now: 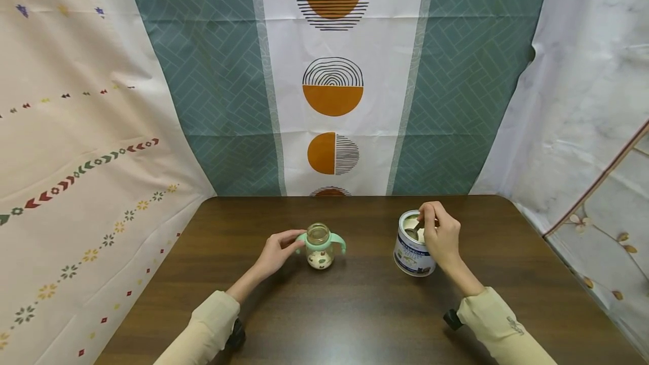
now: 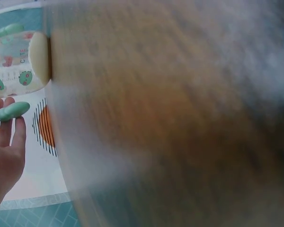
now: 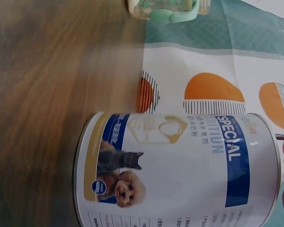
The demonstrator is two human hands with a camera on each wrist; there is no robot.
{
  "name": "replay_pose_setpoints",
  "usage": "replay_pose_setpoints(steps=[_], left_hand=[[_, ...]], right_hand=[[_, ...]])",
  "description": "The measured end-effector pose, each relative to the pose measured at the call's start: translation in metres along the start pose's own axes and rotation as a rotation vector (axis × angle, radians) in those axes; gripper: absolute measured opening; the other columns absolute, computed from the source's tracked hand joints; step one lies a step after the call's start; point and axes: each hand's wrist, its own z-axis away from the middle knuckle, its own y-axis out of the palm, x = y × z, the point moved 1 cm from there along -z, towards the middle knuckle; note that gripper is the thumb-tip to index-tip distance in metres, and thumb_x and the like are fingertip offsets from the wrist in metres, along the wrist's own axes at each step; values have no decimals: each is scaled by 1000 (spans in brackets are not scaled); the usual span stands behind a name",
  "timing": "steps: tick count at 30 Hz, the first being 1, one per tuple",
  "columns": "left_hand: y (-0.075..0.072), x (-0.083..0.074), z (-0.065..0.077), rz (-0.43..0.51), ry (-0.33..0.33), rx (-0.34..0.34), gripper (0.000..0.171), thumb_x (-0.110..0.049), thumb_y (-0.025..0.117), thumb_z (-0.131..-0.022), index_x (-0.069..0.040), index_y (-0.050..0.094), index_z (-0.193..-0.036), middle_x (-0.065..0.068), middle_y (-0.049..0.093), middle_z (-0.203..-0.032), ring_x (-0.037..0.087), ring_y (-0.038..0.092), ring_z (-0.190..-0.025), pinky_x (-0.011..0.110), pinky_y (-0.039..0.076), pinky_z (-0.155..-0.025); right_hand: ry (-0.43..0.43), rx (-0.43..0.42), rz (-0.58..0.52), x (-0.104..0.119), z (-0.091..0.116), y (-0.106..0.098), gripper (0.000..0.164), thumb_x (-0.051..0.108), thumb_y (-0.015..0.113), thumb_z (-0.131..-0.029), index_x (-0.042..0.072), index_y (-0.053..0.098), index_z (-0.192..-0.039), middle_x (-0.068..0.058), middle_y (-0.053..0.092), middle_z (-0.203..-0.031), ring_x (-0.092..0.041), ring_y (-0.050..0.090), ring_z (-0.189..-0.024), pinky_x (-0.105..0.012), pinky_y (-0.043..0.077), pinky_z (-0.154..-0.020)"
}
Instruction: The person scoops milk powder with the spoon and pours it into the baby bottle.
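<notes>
A clear baby bottle (image 1: 320, 257) with mint-green handles stands on the table, pale powder in its lower part. My left hand (image 1: 276, 252) pinches the bottle's left handle between thumb and fingers; the left wrist view shows fingertips at the green handle (image 2: 12, 111). To the right stands an opened white and blue tin (image 1: 413, 258) of pale powder, with a cat and a dog on its label (image 3: 180, 161). Above its mouth, my right hand (image 1: 442, 235) pinches the thin handle of a metal spoon (image 1: 417, 227), its bowl down inside the tin at the powder.
The dark brown wooden table (image 1: 324, 320) carries the bottle and the tin well apart. A patterned green and white cloth (image 1: 213, 72) hangs behind the table's far edge, with pale cloths at both sides. Dark bands sit at both wrists.
</notes>
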Motion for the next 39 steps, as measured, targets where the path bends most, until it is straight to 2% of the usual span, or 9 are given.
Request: replay_pose_setpoints(steps=[4,7,9,12,18,22,27,32,39], left_hand=[[0,0,0,-12,0,-5,32,-12,64,-94,-4,64,-125,17,67,-120,33,68,-100,20,51,-81],[0,0,1,-24,-4,-11,32,-13,64,-93,-6,65,-125,15,68,-121,25,68,-101,20,51,-82],[1,0,1,-25,-4,-12,32,-13,64,-93,-6,65,-124,15,68,-121,25,68,-101,19,51,-81],[1,0,1,-21,-4,-10,31,-13,64,-94,-5,65,-124,16,68,-120,29,68,-100,20,51,-80],[0,0,1,-23,-12,-16,32,-13,64,-93,-6,65,-124,14,68,-121,19,68,-102,20,51,-82],[0,0,2,-22,-6,-13,32,-13,64,-94,-6,64,-125,15,68,-121,24,68,-101,20,51,-81],[0,0,2,-6,1,-4,32,-13,63,-94,-5,64,-125,16,67,-121,37,66,-104,20,51,-82],[0,-1,2,-1,4,-2,32,-12,63,-94,-5,64,-125,16,67,-121,37,66,-104,21,51,-81],[0,-2,3,-10,-5,-6,31,-13,63,-94,-5,65,-124,15,68,-120,35,67,-102,22,52,-81]], right_hand=[[142,6,11,-2,-2,-1,26,5,48,-99,0,62,-78,-7,62,-63,9,52,-57,-8,41,-51],[303,29,-4,-3,-4,-4,32,14,44,-103,1,62,-80,-11,64,-65,4,52,-46,-12,41,-42],[414,37,-23,-6,-5,-7,35,18,42,-104,0,62,-82,-14,66,-67,-1,51,-40,-16,40,-37],[526,32,-52,-8,-8,-10,38,20,41,-105,-4,61,-84,-18,66,-70,-6,53,-37,-20,42,-36],[611,28,-84,3,-20,-17,37,15,38,-105,-10,59,-86,-19,67,-70,-9,57,-40,-24,46,-38],[685,12,-131,11,-26,-22,36,13,38,-105,-9,58,-86,-5,66,-64,-9,58,-41,-23,48,-40],[829,-26,-218,-10,-21,-24,36,17,37,-105,-8,57,-88,10,63,-60,-7,58,-42,-21,49,-42],[967,-30,-275,-28,-17,-25,37,21,35,-106,-1,57,-87,10,62,-59,-5,58,-44,-20,51,-45],[1059,-3,-298,-33,-15,-31,38,22,35,-105,4,60,-83,9,63,-58,-3,59,-49,-18,50,-48]])
